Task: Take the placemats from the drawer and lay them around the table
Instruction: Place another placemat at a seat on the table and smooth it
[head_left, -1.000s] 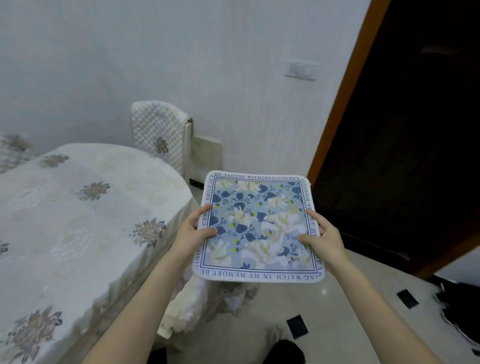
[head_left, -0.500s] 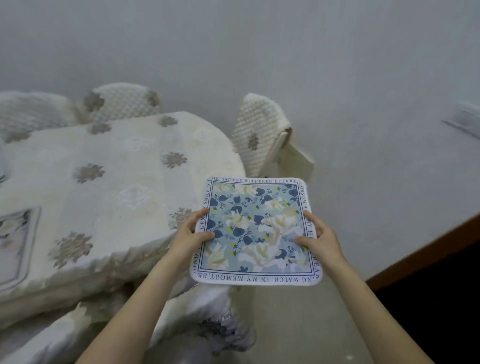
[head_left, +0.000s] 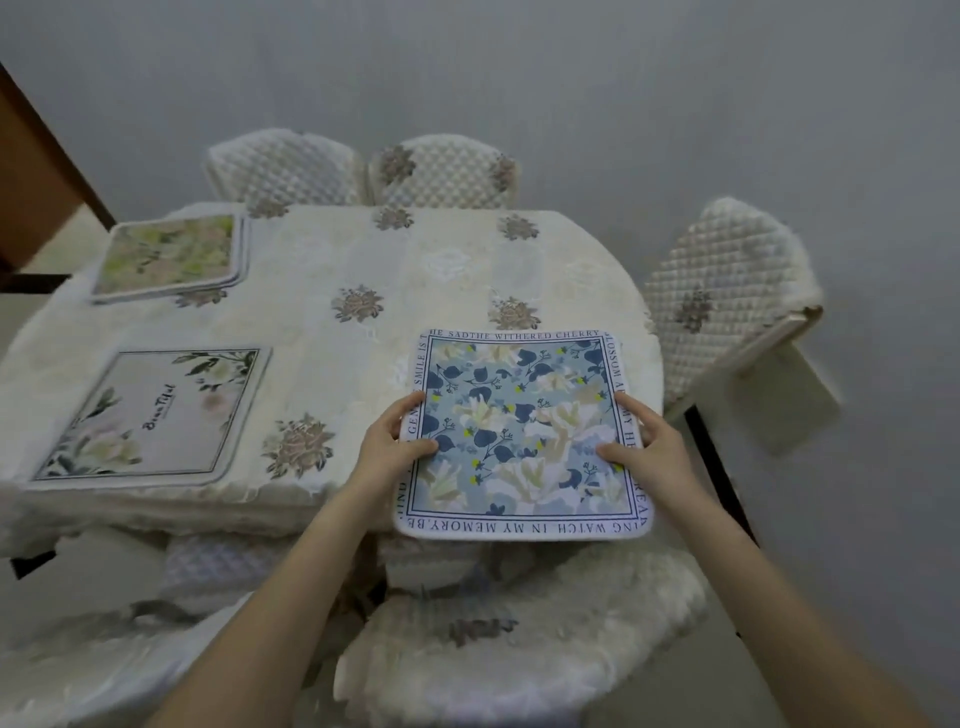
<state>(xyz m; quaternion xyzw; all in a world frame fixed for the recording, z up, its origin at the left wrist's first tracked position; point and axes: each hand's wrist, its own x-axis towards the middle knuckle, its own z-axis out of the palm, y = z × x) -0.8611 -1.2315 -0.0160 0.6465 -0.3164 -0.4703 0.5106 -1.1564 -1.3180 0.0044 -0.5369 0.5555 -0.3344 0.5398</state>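
Observation:
A blue floral placemat (head_left: 524, 431) with a lettered border hangs level over the near right edge of the table (head_left: 363, 260), its near part past the edge. My left hand (head_left: 397, 449) pinches its left side, thumb on top. My right hand (head_left: 649, 454) pinches its right side the same way. A grey placemat (head_left: 156, 415) with leaves and script lies flat at the near left. A small stack of green-and-pink floral placemats (head_left: 169, 257) sits at the far left corner.
The table wears a cream embroidered cloth. Quilted chairs stand behind it (head_left: 441, 169), at far left (head_left: 283, 166), at the right (head_left: 727, 291) and right below my arms (head_left: 519, 639). A grey wall closes the back; a brown door frame (head_left: 36, 171) shows at left.
My view has swung left from the doorway to face the table. The blue placemat, held the same way in both hands, now hangs over the table's near right edge.

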